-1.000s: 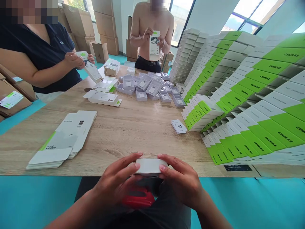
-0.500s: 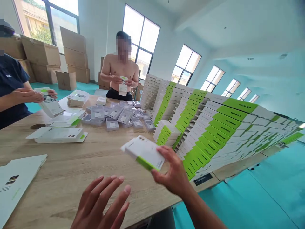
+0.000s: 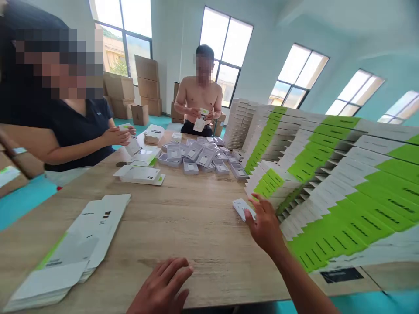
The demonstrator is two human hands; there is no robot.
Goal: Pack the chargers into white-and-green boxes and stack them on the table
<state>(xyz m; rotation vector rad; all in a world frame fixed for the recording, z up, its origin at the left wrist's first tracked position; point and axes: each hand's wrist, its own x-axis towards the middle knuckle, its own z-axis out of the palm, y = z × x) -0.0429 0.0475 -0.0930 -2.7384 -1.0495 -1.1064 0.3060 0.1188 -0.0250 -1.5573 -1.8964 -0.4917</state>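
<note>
My right hand [image 3: 264, 223] is at the near side of the box stacks, thumb and fingers closed around a white printed box [image 3: 241, 208]. My fingers hide the right part of this box, and no green band shows on it. It is beside a short stack of white and green boxes [image 3: 266, 182]. Low in the middle, my left hand [image 3: 160, 285] hovers over or rests on the wooden table [image 3: 193, 231]; contact cannot be made out. Its fingers are slightly bent, the thumb apart, holding nothing. A pile of flat white cartons [image 3: 81, 240] lies to its left.
Tall rows of white and green boxes [image 3: 353, 200] line the right side. Clear plastic trays [image 3: 193, 152] are heaped mid-table, near a partly folded carton [image 3: 140, 174]. Two co-workers at the far and left sides hold packaging. Cardboard boxes [image 3: 147, 83] stand behind.
The view has swung left, bringing the flat carton pile fully in. My right hand has reached farther forward with the white box, toward the short stack. My left hand's fingers have drawn closer together.
</note>
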